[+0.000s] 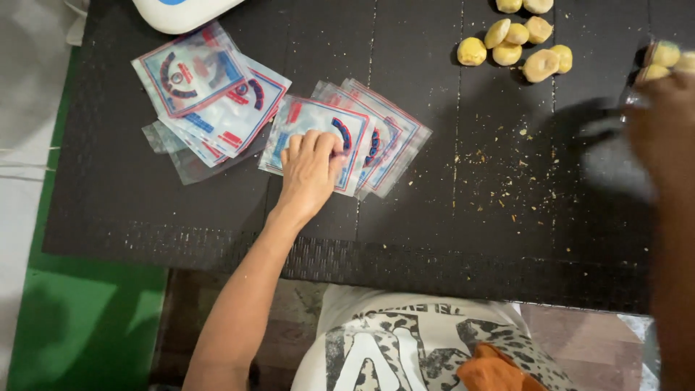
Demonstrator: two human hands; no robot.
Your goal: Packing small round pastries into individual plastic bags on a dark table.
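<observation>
From the head camera, the left hand (311, 170) lies palm down on a fanned stack of clear printed pouches (340, 141) on the black woven table (181, 210). Its fingers (304, 145) are bent and pressed onto the top pouch, the fingertips near its upper edge, so the pouch sits directly beneath them and partly hidden by the palm; this looks like a pinning or sliding contact rather than a closed grasp, perhaps to part one pouch from those below. The pouches overlap like spread cards, which leaves each edge exposed. A second loose heap of the same pouches (206, 98) lies just to the left, apart from the hand, below a white rounded device (181, 11) at the table's far edge. Well to the right, small yellow pastries (517, 43) sit in a loose cluster with crumbs (507, 181) scattered nearer. The right hand (662, 134) is blurred at the frame's right edge, seemingly holding a clear bag with pastries (666, 61) inside; I cannot tell how its fingers are set.
</observation>
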